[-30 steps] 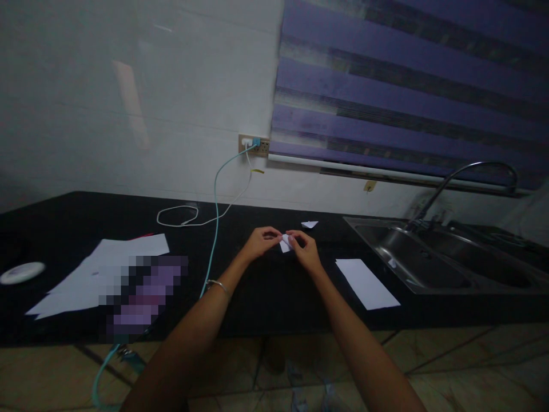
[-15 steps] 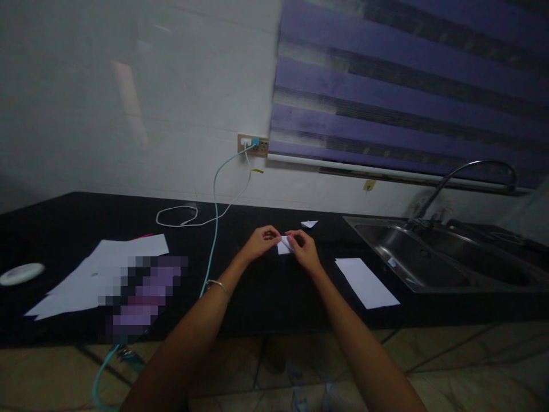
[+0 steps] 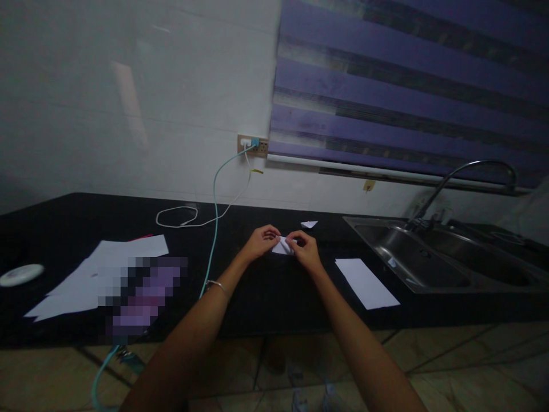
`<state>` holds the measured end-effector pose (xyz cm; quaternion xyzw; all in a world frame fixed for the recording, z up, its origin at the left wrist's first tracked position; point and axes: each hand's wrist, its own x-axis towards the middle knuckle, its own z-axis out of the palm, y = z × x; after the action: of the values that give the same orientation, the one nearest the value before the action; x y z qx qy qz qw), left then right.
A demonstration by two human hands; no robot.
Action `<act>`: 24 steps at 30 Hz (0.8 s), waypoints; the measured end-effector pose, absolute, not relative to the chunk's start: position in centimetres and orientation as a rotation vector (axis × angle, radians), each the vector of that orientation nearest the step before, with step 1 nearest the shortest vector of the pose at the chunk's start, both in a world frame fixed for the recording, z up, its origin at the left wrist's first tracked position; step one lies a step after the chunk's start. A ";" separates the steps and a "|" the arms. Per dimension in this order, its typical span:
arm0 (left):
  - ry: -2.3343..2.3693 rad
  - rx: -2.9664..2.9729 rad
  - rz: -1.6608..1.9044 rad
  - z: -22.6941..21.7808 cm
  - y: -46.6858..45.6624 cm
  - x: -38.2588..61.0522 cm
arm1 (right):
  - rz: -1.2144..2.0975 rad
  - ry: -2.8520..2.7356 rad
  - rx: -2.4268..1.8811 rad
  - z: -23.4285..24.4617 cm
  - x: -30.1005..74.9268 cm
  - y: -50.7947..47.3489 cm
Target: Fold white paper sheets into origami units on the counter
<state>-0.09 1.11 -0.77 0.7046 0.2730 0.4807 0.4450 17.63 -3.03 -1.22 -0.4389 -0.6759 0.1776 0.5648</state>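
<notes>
Both my hands meet over the black counter [image 3: 266, 292], pinching a small folded white paper [image 3: 282, 247] between them. My left hand [image 3: 259, 241] grips its left side with curled fingers, and a thin bracelet sits on that wrist. My right hand [image 3: 306, 250] holds the right side, fingers bent over the paper. Much of the paper is hidden by my fingers. A small folded paper piece [image 3: 309, 224] lies just behind my hands. A white sheet [image 3: 365, 282] lies flat to the right of my right hand.
A steel sink [image 3: 429, 260] with a curved tap [image 3: 476, 171] is at the right. Loose white sheets [image 3: 98, 269] and a white disc [image 3: 20, 274] lie at the left. A teal cable [image 3: 213, 229] and a white cable [image 3: 189, 215] run from the wall socket [image 3: 253, 145].
The paper between my fingers has turned and flattened a little. My hands stay in nearly the same spot.
</notes>
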 end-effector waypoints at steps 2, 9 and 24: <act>0.672 1.741 1.192 -0.8 1.1 -0.1 | 0.412 -1.591 -1.029 -1.1 17.6 -3.1; 0.710 1.737 1.238 -1.2 1.6 0.0 | 0.447 -1.587 -0.981 -0.7 17.6 -3.4; 0.785 1.745 1.288 -0.9 1.3 -0.2 | 0.662 -1.550 -0.932 -1.7 17.6 -2.6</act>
<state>-0.17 1.34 -0.92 0.6915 0.3112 0.5103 0.4057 17.62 -2.58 -1.72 -0.3972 -0.6605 0.2822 0.5712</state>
